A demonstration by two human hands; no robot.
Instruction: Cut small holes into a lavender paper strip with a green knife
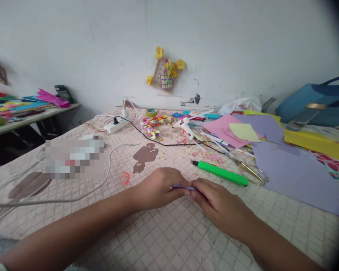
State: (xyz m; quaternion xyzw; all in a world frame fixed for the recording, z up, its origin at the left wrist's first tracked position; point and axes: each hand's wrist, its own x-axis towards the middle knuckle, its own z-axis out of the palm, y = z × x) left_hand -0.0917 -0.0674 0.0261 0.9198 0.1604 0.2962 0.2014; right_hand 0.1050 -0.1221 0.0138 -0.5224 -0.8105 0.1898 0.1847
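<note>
Both hands meet over the near middle of the table, pinching a small piece of purple paper (183,186) that is mostly covered by the fingers. My left hand (161,188) grips it from the left, thumb below and fingers above. From the other side, my right hand (219,197) is closed on its right end, fingertips touching those of the left. Just beyond the right hand lies a green utility knife (222,173), its dark tip pointing left. Gold-handled scissors (250,171) rest to the right of the knife.
Large purple paper sheets (296,180) cover the right side. A white glue gun (185,128) lies behind, near paper scraps (155,124). A power strip (117,125) stands back left, with a black cord and a grey cable (110,162) crossing the tablecloth. A jar (307,116) stands far right.
</note>
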